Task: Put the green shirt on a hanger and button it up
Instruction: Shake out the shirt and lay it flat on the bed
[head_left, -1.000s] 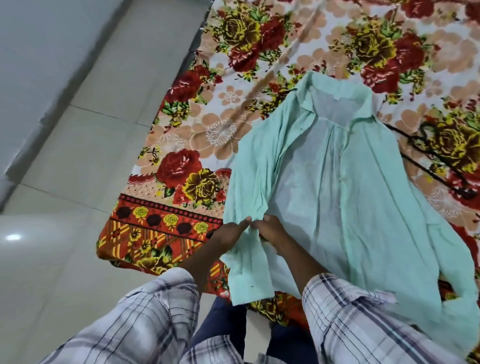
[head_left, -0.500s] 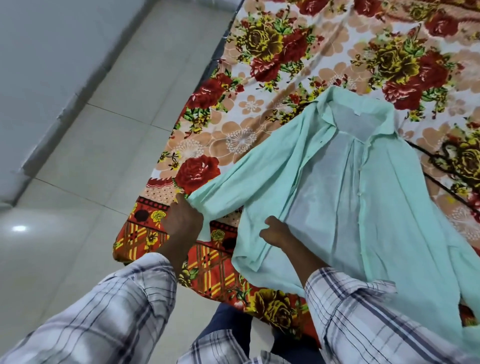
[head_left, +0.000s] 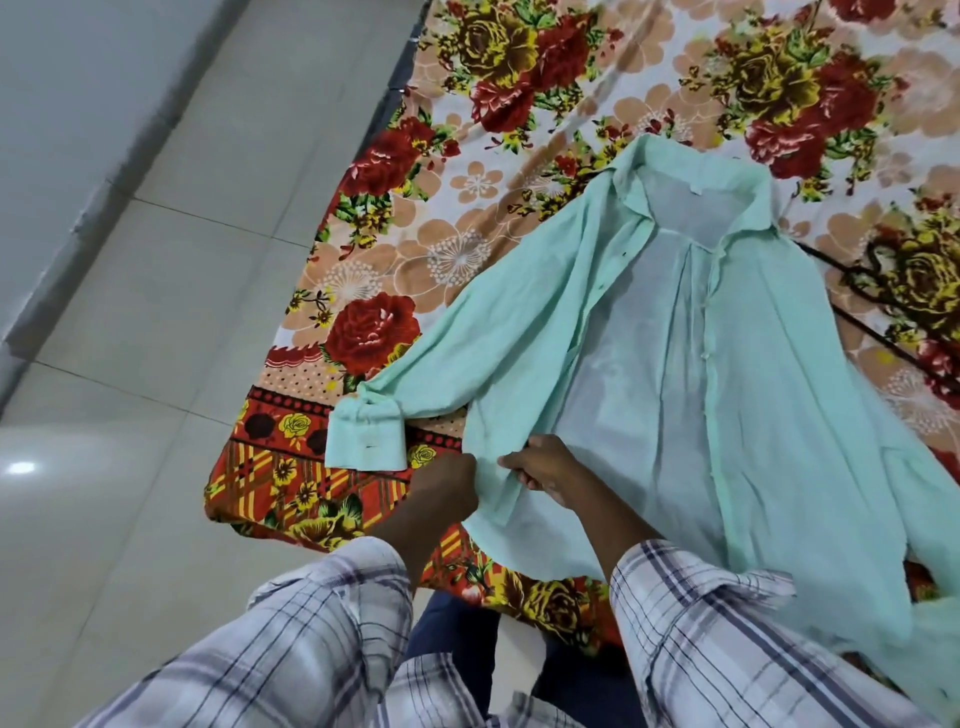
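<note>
Shirt (head_left: 727, 364) lies open on the bedsheet (head_left: 467, 260), its long axis running straight away from the fingers: hem nearest, collar farthest. Left hand (head_left: 447, 491) and right hand (head_left: 540, 467), almost touching, both pinch its near front edge.

We find the widest room on our left, where the bare tiled floor (head_left: 156, 312) runs up to the bed's edge. On the floral sheet (head_left: 467, 249) the stretch above the outstretched sleeve (head_left: 493, 332) lies bare, open to a reach from the left. The green shirt (head_left: 753, 389) covers the middle and right, so a hand going there crosses cloth. Our left hand (head_left: 447, 491) and right hand (head_left: 545, 467) crowd the near hem, both pinching it. A thin black strand (head_left: 883, 339) lies beside the shirt's right shoulder
</note>
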